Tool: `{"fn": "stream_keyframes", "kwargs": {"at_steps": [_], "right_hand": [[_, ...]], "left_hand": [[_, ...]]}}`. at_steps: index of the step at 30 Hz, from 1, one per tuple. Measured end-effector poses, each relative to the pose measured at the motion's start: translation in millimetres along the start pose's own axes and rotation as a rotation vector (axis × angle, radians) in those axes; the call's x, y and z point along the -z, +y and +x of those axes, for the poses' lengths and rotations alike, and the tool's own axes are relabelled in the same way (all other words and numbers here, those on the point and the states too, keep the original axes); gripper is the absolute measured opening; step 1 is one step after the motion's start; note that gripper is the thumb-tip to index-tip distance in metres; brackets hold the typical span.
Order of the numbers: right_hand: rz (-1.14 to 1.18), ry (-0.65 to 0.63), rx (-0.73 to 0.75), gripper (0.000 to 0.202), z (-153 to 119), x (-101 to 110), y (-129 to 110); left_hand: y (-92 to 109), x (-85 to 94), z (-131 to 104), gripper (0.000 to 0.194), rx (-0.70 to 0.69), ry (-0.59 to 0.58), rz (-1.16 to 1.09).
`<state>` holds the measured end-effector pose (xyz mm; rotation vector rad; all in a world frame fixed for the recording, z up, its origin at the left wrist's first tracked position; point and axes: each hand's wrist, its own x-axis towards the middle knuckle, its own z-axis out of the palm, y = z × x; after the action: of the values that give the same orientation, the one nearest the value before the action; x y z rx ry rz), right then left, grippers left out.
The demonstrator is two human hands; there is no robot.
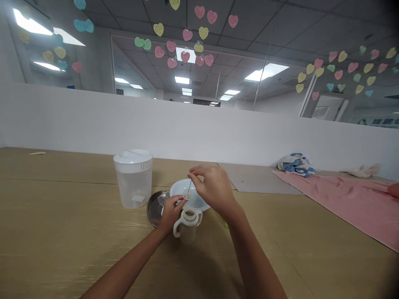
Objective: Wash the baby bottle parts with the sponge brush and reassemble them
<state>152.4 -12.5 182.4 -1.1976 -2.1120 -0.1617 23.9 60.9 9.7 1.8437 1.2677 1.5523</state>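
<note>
My left hand (171,212) pinches a small whitish round piece (187,197), perhaps a bottle's nipple or collar; its exact kind is too small to tell. Above it, my right hand (213,187) grips a thin dark stick (189,187) between the fingertips, its lower end at the round piece. Just below both hands stands a clear baby bottle (188,233) with two white handles and an uncovered neck. A pale bowl (202,204) sits behind it, partly hidden by my right hand. Left of the bowl is a dark round metal tray (152,211) with a clear cap (162,198) on it.
A translucent plastic bucket (132,182) with a white lid stands to the left of the tray. Toward the right lie a pink cloth (343,199) and a crumpled blue-and-white cloth (296,164). A white wall (187,133) closes off the table's back.
</note>
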Motion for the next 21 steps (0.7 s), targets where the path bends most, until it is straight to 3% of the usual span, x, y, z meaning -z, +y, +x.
{"fn": "stream_keyframes", "kwargs": {"at_steps": [5,7,10,14,16,21], "right_hand": [[0.278,0.422,-0.006,0.02,-6,19,5],[0.303,0.495,-0.059,0.021,-5,22,14],[0.232,0.397,-0.227,0.024,7,12,36],[0.022,0.102,-0.413,0.024,27,-25,74],[-0.132,-0.114,-0.462,0.022,31,-45,91],[-0.21,-0.274,-0.558,0.007,23,-76,121]], "left_hand": [[-1,-0.2,-1,0.022,0.019,-0.014,0.023],[-1,0.1,-2,0.022,0.028,-0.022,0.021],[0,0.9,-2,0.023,0.045,-0.035,0.022],[-1,1.8,-2,0.027,0.072,-0.042,0.037],[-2,1.8,-2,0.028,0.072,-0.046,0.042],[-4,1.1,-2,0.03,0.067,-0.044,0.042]]}}
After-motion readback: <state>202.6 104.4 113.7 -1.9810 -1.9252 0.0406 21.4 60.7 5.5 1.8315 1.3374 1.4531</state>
